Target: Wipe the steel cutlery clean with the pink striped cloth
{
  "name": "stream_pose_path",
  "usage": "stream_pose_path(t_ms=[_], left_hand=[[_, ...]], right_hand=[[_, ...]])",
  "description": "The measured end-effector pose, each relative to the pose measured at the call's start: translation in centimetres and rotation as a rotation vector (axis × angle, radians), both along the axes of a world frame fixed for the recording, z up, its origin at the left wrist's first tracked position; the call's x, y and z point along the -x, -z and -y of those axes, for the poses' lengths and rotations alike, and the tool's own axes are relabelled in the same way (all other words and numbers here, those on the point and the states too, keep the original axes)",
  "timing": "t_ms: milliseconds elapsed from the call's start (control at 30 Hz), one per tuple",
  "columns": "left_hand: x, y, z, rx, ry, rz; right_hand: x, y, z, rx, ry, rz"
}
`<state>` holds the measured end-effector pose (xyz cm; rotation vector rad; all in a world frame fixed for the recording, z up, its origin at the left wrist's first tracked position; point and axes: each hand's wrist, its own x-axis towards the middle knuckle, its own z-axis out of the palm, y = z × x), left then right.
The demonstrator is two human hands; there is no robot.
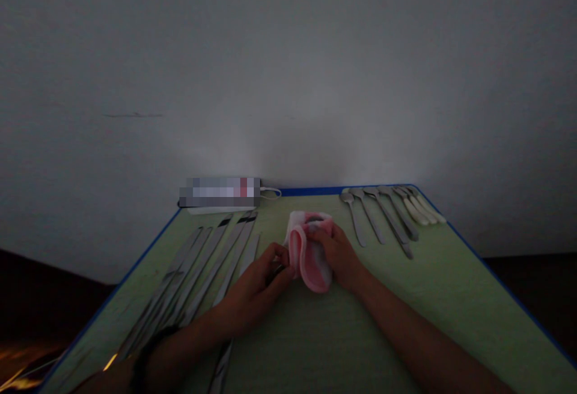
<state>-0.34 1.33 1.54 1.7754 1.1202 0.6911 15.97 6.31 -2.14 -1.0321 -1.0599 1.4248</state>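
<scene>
Fanning away along the left side of the table [351, 334], the long metal pieces [218, 261] lie nearly parallel, slanting from the far end towards the near left; spread this way, each seems easy to tell apart, though some overlap near the left forearm. Beyond them a box-like item [220, 193], its face obscured, sits at the far edge against the wall [288, 51], probably to keep it out of the hands' way, with a pale cord [273, 193] looping from its right end.

Next comes the left hand [265, 280], its grip pinched on the left edge of the pink-and-white cloth [315, 265] — the fingers curl in, likely to steady that side. The cloth is at the middle of the table, folded over itself, its rounded lower fold hanging towards the person. The right hand [340, 256] has its grip closed on the upper right of the cloth, fingers reaching over the top, which would keep the layers together. Whether anything is wrapped inside, I cannot tell.

Farther right, metal spoons [355, 220] lie side by side, bowls towards the wall — a tidy row, with handles nearer the person. Beside them, at the far right corner, the pale-handled utensils [415, 211] are grouped closely, perhaps kept together by kind.
</scene>
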Motion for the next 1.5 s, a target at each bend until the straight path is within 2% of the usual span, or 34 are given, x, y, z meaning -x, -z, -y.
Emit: stream_pose_path(t_ms=[200,533,833,1067,1500], left_hand=[[-0.3,0.0,0.1,0.034,0.026,0.033],[0.2,0.6,0.0,-0.079,0.071,-0.035],[0.4,0.9,0.3,0.067,0.023,0.055],[0.2,1.0,0.3,0.012,0.050,0.085],[0.0,0.5,0.4,0.042,0.036,0.020]], right_hand=[[-0.1,0.0,-0.2,-0.077,-0.015,0.063],[0.0,0.1,-0.2,-0.095,-0.027,0.074],[-0.1,0.0,-0.1,-0.057,0.004,0.114],[-0.2,-0.2,0.0,-0.055,-0.013,0.155],[-0.2,-0.6,0.1,-0.106,0.004,0.215]])
